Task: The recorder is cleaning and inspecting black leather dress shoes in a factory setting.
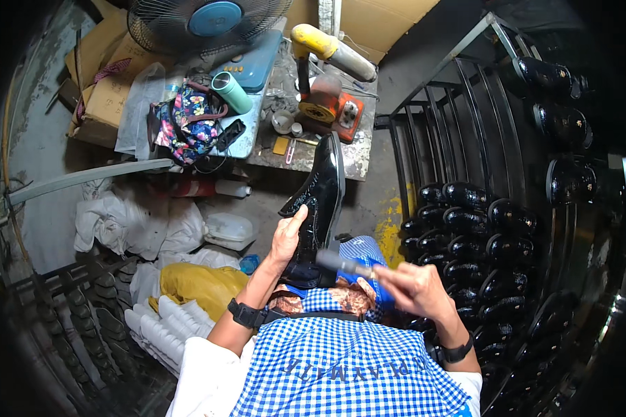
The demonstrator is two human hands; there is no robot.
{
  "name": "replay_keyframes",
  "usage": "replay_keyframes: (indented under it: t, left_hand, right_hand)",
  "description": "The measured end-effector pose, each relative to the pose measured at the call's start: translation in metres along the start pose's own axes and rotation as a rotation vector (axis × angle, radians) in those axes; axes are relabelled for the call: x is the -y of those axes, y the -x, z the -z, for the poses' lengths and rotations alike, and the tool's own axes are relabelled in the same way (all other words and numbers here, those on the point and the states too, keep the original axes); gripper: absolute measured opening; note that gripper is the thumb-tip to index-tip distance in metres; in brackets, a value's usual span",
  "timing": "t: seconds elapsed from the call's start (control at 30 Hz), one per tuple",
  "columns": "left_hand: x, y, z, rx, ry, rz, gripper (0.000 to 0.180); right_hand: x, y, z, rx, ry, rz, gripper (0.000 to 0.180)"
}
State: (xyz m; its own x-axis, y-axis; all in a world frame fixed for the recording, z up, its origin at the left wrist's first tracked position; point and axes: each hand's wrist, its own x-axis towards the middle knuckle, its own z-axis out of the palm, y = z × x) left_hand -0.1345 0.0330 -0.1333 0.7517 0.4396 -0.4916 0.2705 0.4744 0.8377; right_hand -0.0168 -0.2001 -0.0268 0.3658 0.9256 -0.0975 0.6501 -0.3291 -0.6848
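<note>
A glossy black dress shoe (321, 194) stands toe-up over my lap. My left hand (288, 235) grips it along its left side, thumb against the upper. Just right of the shoe's heel, my right hand (412, 286) is closed on a grey handle of a small tool (343, 263); its tip points at the lower part of the shoe. I cannot tell whether the tip touches the leather. A blue checked apron (348, 361) covers my lap.
A black metal rack (480, 236) at the right holds several shiny black shoes. Ahead is a cluttered bench (306, 149) with a yellow-topped machine (323, 76), a fan (205, 21), a floral bag (188, 125) and a green flask (231, 92). White cloths, soles and a yellow bag lie at the left.
</note>
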Motion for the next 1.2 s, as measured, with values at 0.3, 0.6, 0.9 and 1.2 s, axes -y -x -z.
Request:
replay_keyframes:
  t: [0.3,0.6,0.9,1.2]
  left_hand:
    - [0.011,-0.009,-0.001,0.071,0.087,0.053,0.037]
    - [0.017,-0.017,0.006,0.063,0.224,0.159,0.038]
    - [0.014,-0.021,0.004,0.082,0.226,0.183,0.037]
    - [0.016,-0.024,0.003,0.093,0.181,0.185,0.038]
  right_hand:
    - [-0.015,-0.012,-0.005,-0.121,-0.044,-0.08,0.022]
    - [-0.005,-0.004,-0.016,-0.055,-0.053,0.033,0.023]
    - [-0.007,-0.007,-0.018,-0.015,0.056,0.189,0.028]
    - [-0.018,-0.01,-0.023,-0.071,0.073,0.176,0.03]
